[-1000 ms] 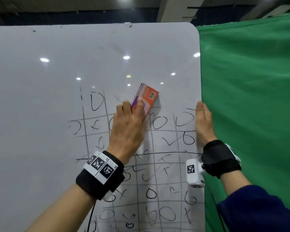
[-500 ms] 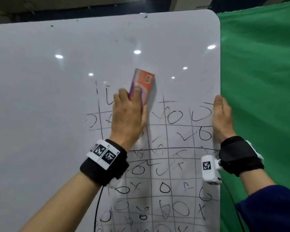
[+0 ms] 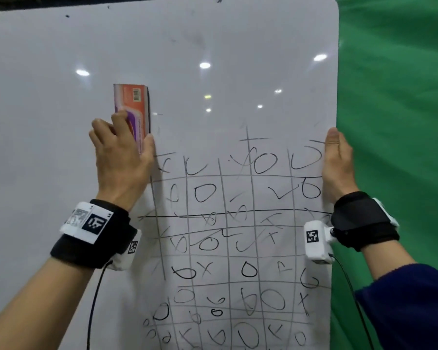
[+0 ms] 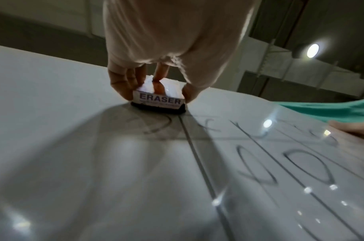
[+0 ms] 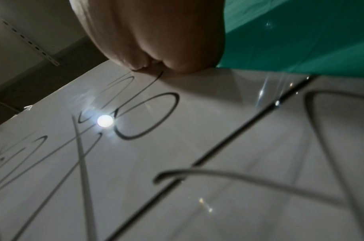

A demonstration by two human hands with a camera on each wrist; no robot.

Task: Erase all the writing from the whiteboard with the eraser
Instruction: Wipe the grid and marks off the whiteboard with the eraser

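Whiteboard [image 3: 48,147]: upper area wiped, grid of marks [image 3: 238,248] below mostly remaining; left hand [image 3: 122,160] fingers pinching eraser [image 3: 133,107]; right hand [image 3: 338,160] fingers together, steadying edge.

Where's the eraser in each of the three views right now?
Head: eraser upper left of centre, flat on the whiteboard, gripped by the left hand.
Left wrist: eraser upper centre, label facing the camera.
Right wrist: not in view.
Shared landmark: green cloth beside the board.
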